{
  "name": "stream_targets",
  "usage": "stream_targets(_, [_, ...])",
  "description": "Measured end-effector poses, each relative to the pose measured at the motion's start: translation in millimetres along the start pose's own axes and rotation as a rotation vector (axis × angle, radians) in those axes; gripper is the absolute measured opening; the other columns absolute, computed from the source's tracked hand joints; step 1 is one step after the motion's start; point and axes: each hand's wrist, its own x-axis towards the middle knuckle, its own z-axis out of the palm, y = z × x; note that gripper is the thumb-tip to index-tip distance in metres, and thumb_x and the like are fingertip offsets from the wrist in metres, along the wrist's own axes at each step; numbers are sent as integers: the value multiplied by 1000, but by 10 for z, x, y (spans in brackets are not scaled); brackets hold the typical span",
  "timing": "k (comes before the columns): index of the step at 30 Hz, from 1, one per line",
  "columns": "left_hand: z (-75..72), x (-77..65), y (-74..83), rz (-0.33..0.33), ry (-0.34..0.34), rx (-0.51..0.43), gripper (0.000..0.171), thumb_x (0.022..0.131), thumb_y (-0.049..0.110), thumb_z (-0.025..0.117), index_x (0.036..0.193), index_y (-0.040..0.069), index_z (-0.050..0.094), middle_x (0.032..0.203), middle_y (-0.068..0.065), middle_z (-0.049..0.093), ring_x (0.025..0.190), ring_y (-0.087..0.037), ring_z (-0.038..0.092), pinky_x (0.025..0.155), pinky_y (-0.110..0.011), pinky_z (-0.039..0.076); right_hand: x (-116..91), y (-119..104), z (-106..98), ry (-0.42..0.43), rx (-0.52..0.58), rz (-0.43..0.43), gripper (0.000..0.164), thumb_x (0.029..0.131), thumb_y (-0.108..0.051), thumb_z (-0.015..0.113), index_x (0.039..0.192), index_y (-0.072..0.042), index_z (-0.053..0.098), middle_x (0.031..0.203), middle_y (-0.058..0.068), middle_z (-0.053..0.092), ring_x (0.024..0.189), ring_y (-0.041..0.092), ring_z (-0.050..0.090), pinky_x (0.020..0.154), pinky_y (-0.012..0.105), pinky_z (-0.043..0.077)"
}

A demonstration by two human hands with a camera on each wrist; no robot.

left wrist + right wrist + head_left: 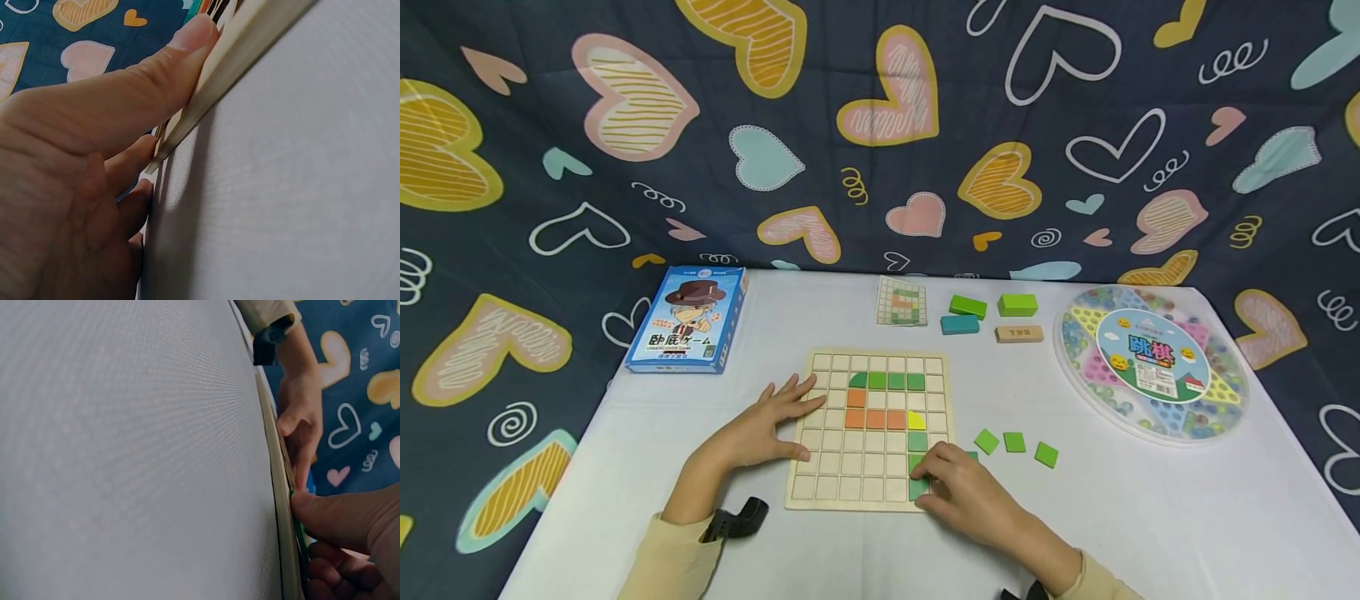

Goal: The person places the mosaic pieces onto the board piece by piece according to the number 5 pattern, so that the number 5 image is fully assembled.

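A square wooden grid board point(850, 487) lies on the table with green, orange and yellow tiles set in some of its cells. My left hand point(762, 429) rests at the board's left edge, fingers spread and touching it; the left wrist view shows the thumb point(156, 81) on the rim. At the lower right corner, my right hand point(966, 492) pinches a teal-green tile point(918, 489) in the bottom row between thumb and finger. Close up, the right thumb point(331, 515) meets a green edge at the board. The right fingers partly cover the tiles there.
Several loose green tiles point(1014, 442) lie right of the board, and a teal one is partly behind the right hand. A pattern card point(902, 301), small coloured blocks point(1017, 305), a blue game box point(687, 321) and a round marble game case point(1152, 362) stand farther back.
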Motion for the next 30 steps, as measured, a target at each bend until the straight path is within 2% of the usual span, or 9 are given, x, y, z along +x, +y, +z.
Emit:
stream_targets(8, [-7,2,-1,27,5,-2,82,69,40,79,141,16,47,157,-11,22,146,-37,9,115,-59,1,-52,91,-135,49,73,51,30,76,-24,79,103,-18,67,102,-15,60,88,3,55,75,21,50])
stream_targets(11, [-9,1,0,28,3,-2,82,70,41,79,141,17,47,157,-11,23,146,-36,10,116,-59,2,-85,203,-259,72,90,103,33,76,-21,79,106,-16,66,105,-13,61,94,5,60,81,26,53])
stream_targets(17, [-10,-2,-5,33,4,-2,82,70,42,78,141,16,47,157,-11,23,145,-37,10,115,-60,1,-166,516,-467,100,37,210,38,75,-17,80,110,-16,67,108,-11,63,100,9,62,86,32,54])
stream_targets(24, [3,0,-18,37,3,-3,83,69,41,79,141,15,47,157,-12,22,146,-38,8,115,-60,1,-188,738,-557,21,-12,176,39,78,-8,75,115,-14,67,113,-3,61,108,20,58,90,43,51])
stream_targets(27, [6,3,-15,36,4,-6,83,69,42,78,141,15,47,157,-11,22,146,-37,8,115,-60,1,-163,779,-566,-7,-25,172,32,79,-7,74,109,-16,69,110,-5,60,107,17,57,90,40,51])
stream_targets(30, [1,0,-13,33,1,-5,83,70,42,78,141,15,47,157,-11,22,146,-37,9,115,-60,1,-148,774,-574,-2,-27,188,25,80,-13,75,102,-19,68,105,-10,60,102,12,57,88,36,51])
